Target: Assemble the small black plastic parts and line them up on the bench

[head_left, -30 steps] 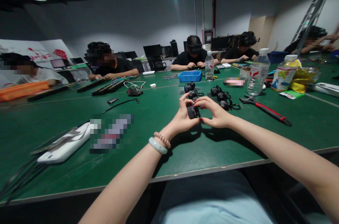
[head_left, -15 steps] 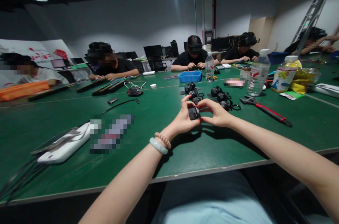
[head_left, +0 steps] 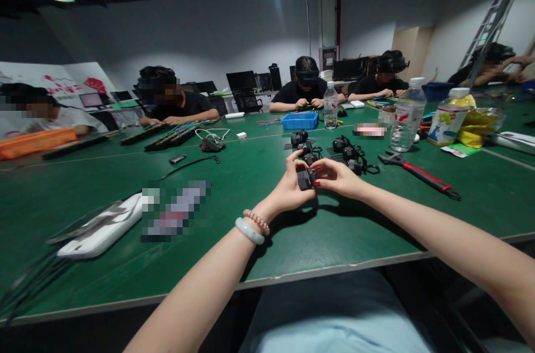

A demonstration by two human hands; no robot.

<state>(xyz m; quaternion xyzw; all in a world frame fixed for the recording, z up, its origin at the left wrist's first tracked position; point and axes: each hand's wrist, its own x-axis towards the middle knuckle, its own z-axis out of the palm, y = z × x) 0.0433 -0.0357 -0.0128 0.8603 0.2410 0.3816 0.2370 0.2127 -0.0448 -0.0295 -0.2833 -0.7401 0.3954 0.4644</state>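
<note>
Between my two hands is a small black blocky part (head_left: pixel 305 179), held just above the green table (head_left: pixel 334 236). My left hand (head_left: pixel 287 189) grips its left side with the thumb below and fingers curled around; the index finger points up. From the right, my right hand (head_left: pixel 339 179) pinches the part's right edge with bent fingers and a thumb with a red nail. Just beyond my fingers lie several similar black parts, one group (head_left: pixel 300 137) behind the held piece and another group (head_left: pixel 340 144) to the right with black rings (head_left: pixel 371 169).
An adjustable wrench (head_left: pixel 422 173) with red-and-black handle lies right. Bottles (head_left: pixel 403 119) and a blue tray (head_left: pixel 300 121) stand farther back. On the left are a white power strip (head_left: pixel 104 228), a blurred flat object (head_left: pixel 179 211) and cables. Several co-workers sit across the table.
My right hand's thumb and fingers have closed in, from a wide rounded grip to a tighter pinch on the black part's right edge. My left hand has hardly moved.
</note>
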